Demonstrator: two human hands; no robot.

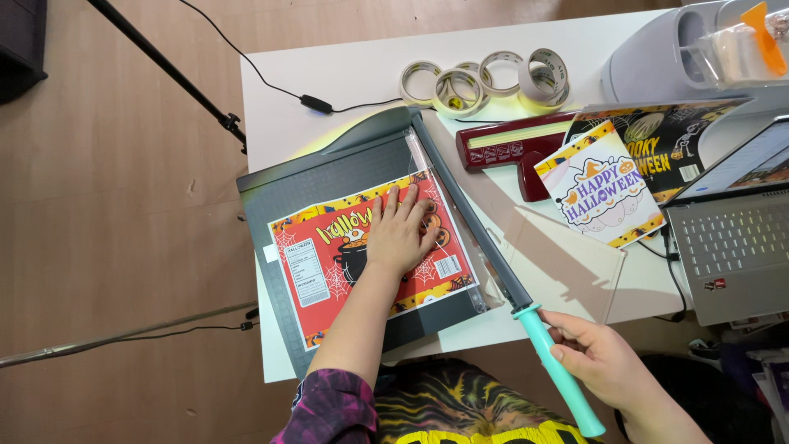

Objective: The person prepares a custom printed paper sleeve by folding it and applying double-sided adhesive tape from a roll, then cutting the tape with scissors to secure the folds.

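Observation:
A dark grey paper trimmer (288, 185) lies on the white table (345, 70). On its bed is a red and orange printed sheet (312, 271) with a black cauldron picture. My left hand (400, 233) presses flat on that sheet, fingers spread, near the cutting edge. The trimmer's long grey blade arm (468, 214) runs diagonally along the sheet's right side and ends in a teal handle (559, 370). My right hand (604, 358) is closed around that handle at the table's front edge.
Several rolls of tape (485, 78) sit at the back. A dark red tool (514, 148), printed cards (604, 185), a clear plastic sheet (567, 263), a laptop (731, 247) and a grey machine (657, 57) fill the right. A black tripod leg (164, 66) and cables cross the wooden floor.

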